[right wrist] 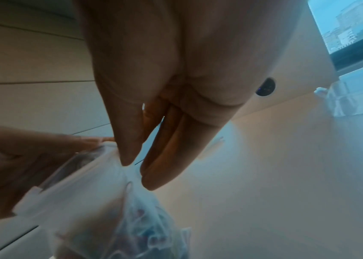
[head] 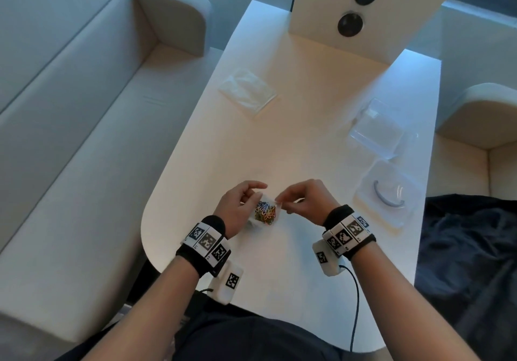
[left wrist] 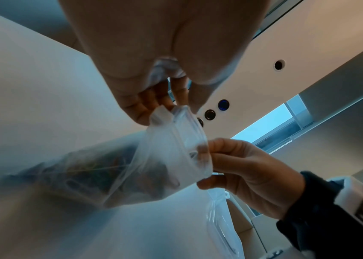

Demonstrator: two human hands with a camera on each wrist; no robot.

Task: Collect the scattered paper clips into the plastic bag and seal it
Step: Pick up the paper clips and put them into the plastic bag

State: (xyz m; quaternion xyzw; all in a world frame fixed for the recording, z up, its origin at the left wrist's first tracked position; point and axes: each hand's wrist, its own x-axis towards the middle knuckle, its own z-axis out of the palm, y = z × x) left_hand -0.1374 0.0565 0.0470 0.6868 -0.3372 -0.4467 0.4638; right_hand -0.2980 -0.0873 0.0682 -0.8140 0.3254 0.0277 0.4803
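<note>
A small clear plastic bag (head: pixel 264 211) holding several coloured paper clips (head: pixel 265 212) is held just above the white table (head: pixel 279 142) near its front edge. My left hand (head: pixel 240 206) grips the bag's left side at the top. My right hand (head: pixel 303 202) pinches the bag's right top corner between thumb and fingers. In the left wrist view the bag (left wrist: pixel 165 157) hangs between both hands, its zip strip at the top; the clips (left wrist: pixel 91 168) show blurred through the plastic. The right wrist view shows the bag (right wrist: pixel 114 201) under my fingertips (right wrist: pixel 129 157).
A flat stack of clear bags (head: pixel 247 92) lies at the table's far left. A clear plastic box (head: pixel 376 130) and a clear lid or tray with a grey ring (head: pixel 387 195) sit along the right edge. A white pillar with black round sockets (head: pixel 349 23) stands at the back. Sofas flank the table.
</note>
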